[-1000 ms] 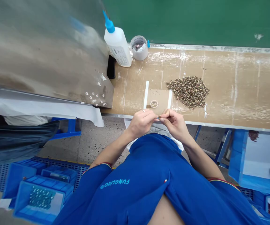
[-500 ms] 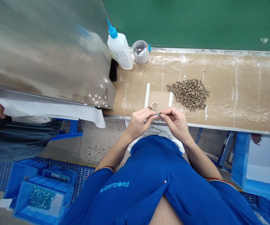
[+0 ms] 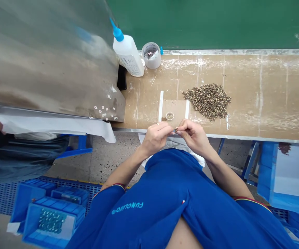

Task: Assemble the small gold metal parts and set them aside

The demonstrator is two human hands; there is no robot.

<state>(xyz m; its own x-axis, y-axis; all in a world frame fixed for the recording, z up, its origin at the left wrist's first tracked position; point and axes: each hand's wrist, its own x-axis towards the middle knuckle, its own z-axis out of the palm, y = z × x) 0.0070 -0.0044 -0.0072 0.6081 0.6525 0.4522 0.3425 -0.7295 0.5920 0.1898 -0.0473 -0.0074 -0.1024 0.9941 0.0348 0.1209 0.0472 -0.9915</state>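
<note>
My left hand (image 3: 156,136) and my right hand (image 3: 193,136) meet at the near edge of the brown bench (image 3: 255,90). Both pinch one tiny metal part (image 3: 175,130) between their fingertips; it is too small to name. Just beyond the fingers a small round ring (image 3: 169,116) lies on a taped cardboard patch. A heap of small brownish metal parts (image 3: 208,100) sits to the right of that patch, close to my right hand.
A white squeeze bottle with a blue nozzle (image 3: 127,50) and a small clear cup (image 3: 151,55) stand at the bench's back left. A metal panel (image 3: 48,58) rises on the left. Blue bins (image 3: 48,216) sit on the floor left, a blue box (image 3: 287,176) on the right. Another person's dark clothing (image 3: 14,155) shows far left.
Both hands stay pinched together on the small part, with only slight finger shifts. The view has drifted a little.
</note>
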